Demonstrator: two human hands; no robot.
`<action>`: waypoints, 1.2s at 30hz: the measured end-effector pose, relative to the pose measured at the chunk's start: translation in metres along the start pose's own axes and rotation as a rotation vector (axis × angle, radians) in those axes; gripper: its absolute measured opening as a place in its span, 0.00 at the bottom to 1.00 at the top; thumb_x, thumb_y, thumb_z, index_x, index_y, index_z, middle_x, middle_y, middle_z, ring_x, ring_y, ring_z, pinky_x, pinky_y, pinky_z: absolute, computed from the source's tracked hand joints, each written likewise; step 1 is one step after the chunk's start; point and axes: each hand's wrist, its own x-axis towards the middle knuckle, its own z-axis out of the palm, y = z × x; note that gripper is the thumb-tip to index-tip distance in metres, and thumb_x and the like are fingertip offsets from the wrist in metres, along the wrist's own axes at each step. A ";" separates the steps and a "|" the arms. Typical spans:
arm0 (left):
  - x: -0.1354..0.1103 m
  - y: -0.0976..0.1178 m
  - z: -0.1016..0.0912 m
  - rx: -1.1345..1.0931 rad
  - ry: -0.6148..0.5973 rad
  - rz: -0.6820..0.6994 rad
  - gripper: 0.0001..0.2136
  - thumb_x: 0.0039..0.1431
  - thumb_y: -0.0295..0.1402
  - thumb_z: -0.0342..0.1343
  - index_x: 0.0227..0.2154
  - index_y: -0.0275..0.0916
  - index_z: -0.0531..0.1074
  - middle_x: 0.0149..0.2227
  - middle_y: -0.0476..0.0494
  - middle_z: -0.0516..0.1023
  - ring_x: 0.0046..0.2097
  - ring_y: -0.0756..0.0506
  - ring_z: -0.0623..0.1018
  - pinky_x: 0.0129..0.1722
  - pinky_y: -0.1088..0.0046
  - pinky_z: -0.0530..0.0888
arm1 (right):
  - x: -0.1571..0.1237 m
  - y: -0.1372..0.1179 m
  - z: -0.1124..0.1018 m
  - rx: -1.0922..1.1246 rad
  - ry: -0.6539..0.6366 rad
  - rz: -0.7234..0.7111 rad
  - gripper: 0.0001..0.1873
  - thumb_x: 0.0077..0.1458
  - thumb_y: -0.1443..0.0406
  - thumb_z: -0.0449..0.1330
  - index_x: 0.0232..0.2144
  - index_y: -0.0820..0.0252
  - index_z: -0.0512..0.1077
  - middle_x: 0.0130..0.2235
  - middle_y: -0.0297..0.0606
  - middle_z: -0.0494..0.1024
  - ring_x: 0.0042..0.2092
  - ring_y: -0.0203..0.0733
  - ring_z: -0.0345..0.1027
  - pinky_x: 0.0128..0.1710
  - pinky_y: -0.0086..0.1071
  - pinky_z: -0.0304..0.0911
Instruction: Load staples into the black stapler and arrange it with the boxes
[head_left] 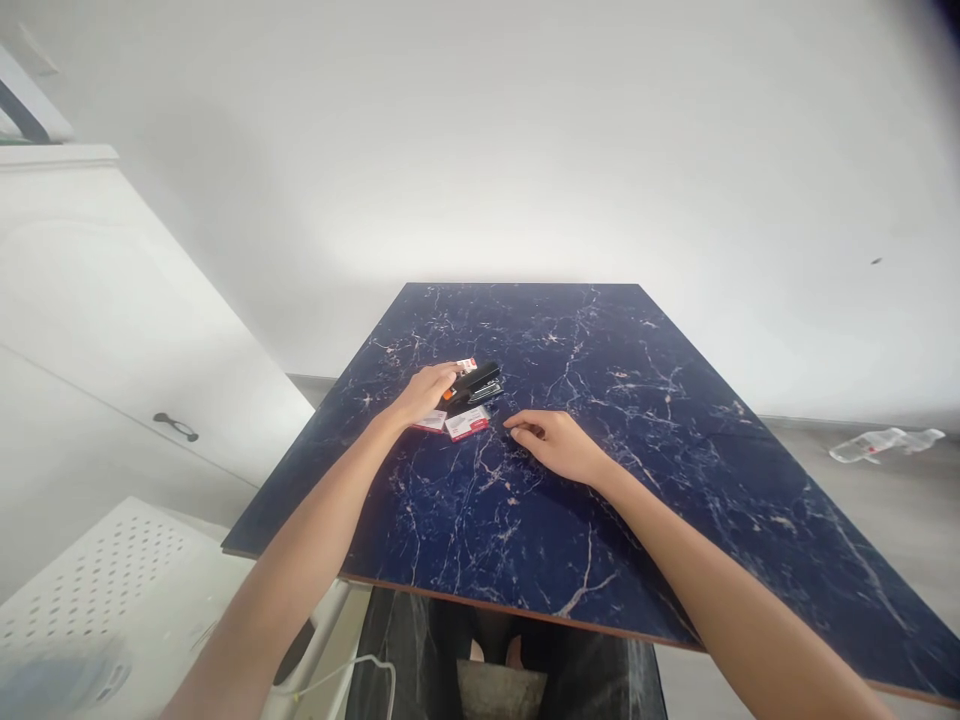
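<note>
On a dark blue marbled tabletop (615, 400), my left hand (426, 392) reaches forward with its fingers closed on the near end of a black stapler (477, 384). Small white-and-red staple boxes lie around it: one (467, 423) just in front of the stapler, one (433, 421) partly under my left hand, and one (466, 364) behind it. My right hand (556, 444) rests on the table to the right of the boxes, fingers curled with the tips pinched on the surface; whether anything is in them I cannot make out.
A white cabinet (112, 340) with a dark handle stands to the left, with a white perforated surface (97, 580) below it. A plain white wall is behind the table. An empty plastic bottle (881, 443) lies on the floor at the right.
</note>
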 end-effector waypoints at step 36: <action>-0.021 0.032 0.004 -0.018 -0.217 0.087 0.21 0.68 0.50 0.52 0.56 0.47 0.78 0.57 0.41 0.79 0.55 0.34 0.78 0.50 0.59 0.76 | 0.001 0.012 -0.021 -0.090 0.100 0.058 0.18 0.56 0.64 0.65 0.50 0.50 0.75 0.41 0.35 0.83 0.41 0.45 0.77 0.42 0.35 0.69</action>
